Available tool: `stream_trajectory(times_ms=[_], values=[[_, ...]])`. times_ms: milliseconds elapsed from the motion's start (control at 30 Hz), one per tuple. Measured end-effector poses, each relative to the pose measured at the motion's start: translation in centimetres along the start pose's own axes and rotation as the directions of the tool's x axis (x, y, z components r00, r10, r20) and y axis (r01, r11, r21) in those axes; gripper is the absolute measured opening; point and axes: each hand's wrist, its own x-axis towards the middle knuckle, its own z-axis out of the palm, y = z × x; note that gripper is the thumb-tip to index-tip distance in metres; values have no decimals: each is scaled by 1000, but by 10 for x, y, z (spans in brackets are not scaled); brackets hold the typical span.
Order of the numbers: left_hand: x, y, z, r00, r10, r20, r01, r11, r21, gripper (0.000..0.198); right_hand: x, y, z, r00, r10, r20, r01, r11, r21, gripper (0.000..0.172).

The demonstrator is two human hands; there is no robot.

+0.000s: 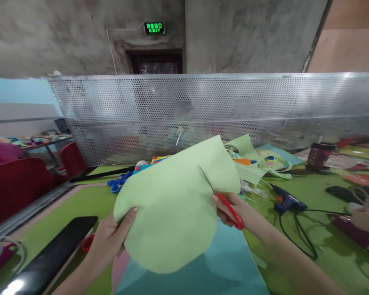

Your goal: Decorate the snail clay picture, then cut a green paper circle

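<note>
A large light green paper [169, 221] with a rounded lower edge hangs above a blue sheet [230, 262]. My left hand [118, 229] pinches its left edge, thumb on top and the other fingers mostly hidden behind. My right hand [229, 207] is closed on the red handles of a pair of scissors [230, 209]. One blade lies over the front of the paper at the right, pointing up and left; the other blade is hidden behind it.
Green paper scraps [252, 174] lie behind on the right. A glue gun [289, 200] with a black cord and a dark cup [321, 155] stand farther right. A black glossy object [55, 254] is at left, near blue scissors handles [118, 182]. A perforated metal panel [160, 98] borders the table.
</note>
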Motion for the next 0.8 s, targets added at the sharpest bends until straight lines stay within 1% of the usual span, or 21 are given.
stream_trajectory(times_ms=[100,233,400,467,567,667,800], values=[[2,-3,-2,999,-3,36,3,1000,6,46,1,1,-1,1000,-7,5,7,1000,2,46],[0,-2,2,999,7,35,-7,1000,-3,40,0,0,-3,1000,-25,-16,25,1000,0,46],[-2,1,3,998,-4,55,4,1000,7,42,5,6,-6,1000,15,28,-16,999,33,50],[-1,3,2,997,-9,74,8,1000,13,43,6,6,-7,999,8,34,-9,1000,30,51],[2,4,-1,993,-10,120,7,1000,24,42,4,4,-8,999,-20,28,20,1000,4,50],[3,4,-3,987,-13,158,9,1000,28,41,3,0,-9,999,-16,40,16,1000,-9,51],[1,5,-1,987,-20,158,13,999,44,43,1,-4,-11,998,-8,69,9,1000,-17,50]])
